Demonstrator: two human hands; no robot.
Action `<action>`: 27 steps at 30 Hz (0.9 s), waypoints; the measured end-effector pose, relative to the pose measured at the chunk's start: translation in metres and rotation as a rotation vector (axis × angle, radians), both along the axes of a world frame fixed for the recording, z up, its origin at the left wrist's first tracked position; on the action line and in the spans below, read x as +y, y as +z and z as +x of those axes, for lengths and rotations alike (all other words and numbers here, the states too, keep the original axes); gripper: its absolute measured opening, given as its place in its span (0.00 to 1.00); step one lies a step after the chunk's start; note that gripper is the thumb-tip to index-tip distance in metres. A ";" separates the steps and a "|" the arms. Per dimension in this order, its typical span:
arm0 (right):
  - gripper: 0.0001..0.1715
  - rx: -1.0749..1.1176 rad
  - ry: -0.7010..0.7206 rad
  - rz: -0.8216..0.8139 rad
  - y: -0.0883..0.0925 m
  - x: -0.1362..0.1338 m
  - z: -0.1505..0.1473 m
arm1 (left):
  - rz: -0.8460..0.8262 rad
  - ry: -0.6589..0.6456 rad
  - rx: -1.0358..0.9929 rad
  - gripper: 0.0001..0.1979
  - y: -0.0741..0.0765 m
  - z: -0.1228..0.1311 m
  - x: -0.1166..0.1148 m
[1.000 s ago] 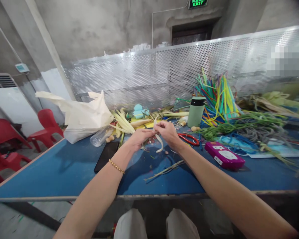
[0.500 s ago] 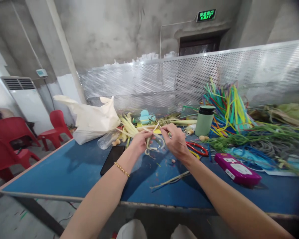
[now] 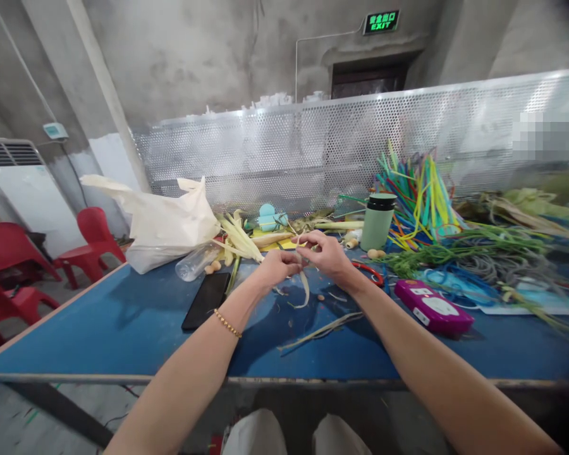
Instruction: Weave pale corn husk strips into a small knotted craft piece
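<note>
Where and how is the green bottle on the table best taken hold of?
Probably around its middle, with the right hand coming from the near side. The green bottle stands upright with a rounded body that a hand could wrap. Colourful strips crowd behind it and to its right, and wooden balls lie by its foot, so gripping above those seems easier.

We've got a blue table [image 3: 95, 328] here, and on it we see a cream bag [image 3: 165, 218], a black phone [image 3: 206, 300], pale strands [image 3: 320, 332] near the front edge, a green tumbler [image 3: 377, 224], a purple box [image 3: 434, 308].
</note>
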State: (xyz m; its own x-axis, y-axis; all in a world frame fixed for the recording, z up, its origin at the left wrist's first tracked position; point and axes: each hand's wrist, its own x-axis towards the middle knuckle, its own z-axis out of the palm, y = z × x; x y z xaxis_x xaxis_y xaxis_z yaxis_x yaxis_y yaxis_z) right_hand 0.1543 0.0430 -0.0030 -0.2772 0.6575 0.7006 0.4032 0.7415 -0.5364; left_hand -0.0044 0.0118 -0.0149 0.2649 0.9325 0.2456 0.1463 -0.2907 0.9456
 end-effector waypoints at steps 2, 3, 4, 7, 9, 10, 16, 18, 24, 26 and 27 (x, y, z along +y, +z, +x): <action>0.07 0.037 0.049 -0.009 0.003 -0.003 0.002 | -0.040 -0.015 0.005 0.04 0.002 0.000 -0.003; 0.08 0.055 0.065 -0.021 0.005 -0.005 0.002 | -0.057 -0.015 -0.001 0.05 0.003 0.000 -0.004; 0.08 0.067 0.077 -0.037 0.007 -0.007 0.002 | -0.067 -0.014 -0.009 0.06 0.003 0.000 -0.005; 0.11 0.074 0.064 -0.035 0.009 -0.014 0.000 | -0.056 0.030 -0.016 0.11 0.005 0.000 -0.005; 0.11 0.077 0.054 0.006 0.009 -0.015 -0.002 | -0.025 0.088 0.007 0.13 0.005 0.000 -0.005; 0.11 0.086 0.066 0.018 0.008 -0.015 -0.002 | -0.010 0.116 0.016 0.13 0.005 -0.001 -0.004; 0.10 0.090 0.106 0.049 0.003 -0.009 -0.003 | -0.036 0.222 -0.048 0.08 0.002 -0.005 0.004; 0.11 0.037 0.081 0.080 0.002 -0.010 -0.003 | -0.045 0.225 -0.086 0.09 0.000 -0.006 0.006; 0.09 -0.072 0.041 0.159 0.000 -0.009 -0.003 | -0.145 0.189 -0.224 0.11 0.002 -0.007 0.004; 0.09 -0.096 0.050 0.186 -0.002 -0.007 -0.003 | -0.169 0.191 -0.253 0.10 0.004 -0.007 0.003; 0.09 -0.110 0.058 0.200 -0.004 -0.005 -0.002 | -0.177 0.195 -0.263 0.10 0.004 -0.007 0.003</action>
State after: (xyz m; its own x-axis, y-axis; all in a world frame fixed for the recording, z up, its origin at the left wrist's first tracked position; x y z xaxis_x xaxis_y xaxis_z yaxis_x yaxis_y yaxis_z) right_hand 0.1518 0.0376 -0.0065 -0.3923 0.4891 0.7790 0.4045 0.8523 -0.3315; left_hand -0.0113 0.0146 -0.0106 0.0270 0.9933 0.1124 -0.0714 -0.1102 0.9913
